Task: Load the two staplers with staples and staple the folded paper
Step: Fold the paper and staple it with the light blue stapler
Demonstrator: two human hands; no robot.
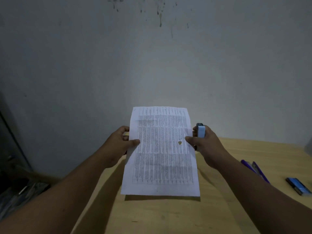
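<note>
Both hands' grips pinching thin printed paper (161,152) above wooden table (244,152): left hand (120,142), right hand (205,146) also around pale-blue stapler (201,131).

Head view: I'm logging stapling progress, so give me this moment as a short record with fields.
paper: printed sheet held up above the wooden table, small hole near its right edge
left hand: pinches the sheet's left edge
right hand: thumb on the sheet's right edge, light blue stapler gripped in the fingers
on table, right side: purple stapler, blue staple box
staples in paper: cannot tell
</note>
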